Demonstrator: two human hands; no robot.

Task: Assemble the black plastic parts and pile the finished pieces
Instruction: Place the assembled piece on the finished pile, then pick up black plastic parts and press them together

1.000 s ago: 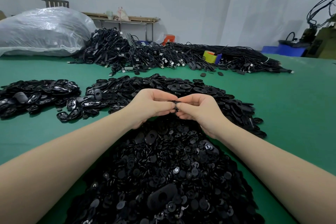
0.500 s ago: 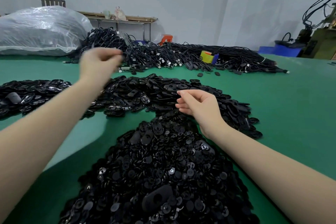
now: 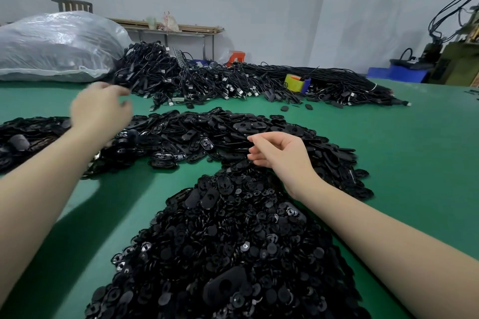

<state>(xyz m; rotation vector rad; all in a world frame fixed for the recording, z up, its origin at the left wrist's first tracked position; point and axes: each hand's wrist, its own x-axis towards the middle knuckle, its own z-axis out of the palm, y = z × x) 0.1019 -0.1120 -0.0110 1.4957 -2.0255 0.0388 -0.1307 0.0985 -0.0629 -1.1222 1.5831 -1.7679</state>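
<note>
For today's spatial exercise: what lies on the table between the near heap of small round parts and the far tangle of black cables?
In the head view, a curved pile of oval black parts lies between the round-part heap and the cables, with bare green table beyond.

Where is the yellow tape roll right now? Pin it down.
In the head view, the yellow tape roll sits far back on the green table, right of centre, nestled in the black cable heap beside a blue object.

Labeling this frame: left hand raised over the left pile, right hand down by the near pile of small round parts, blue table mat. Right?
Not quite: the table mat is green, not blue, as the head view shows. The rest holds: left hand raised over the left pile, right hand by the near pile.
</note>
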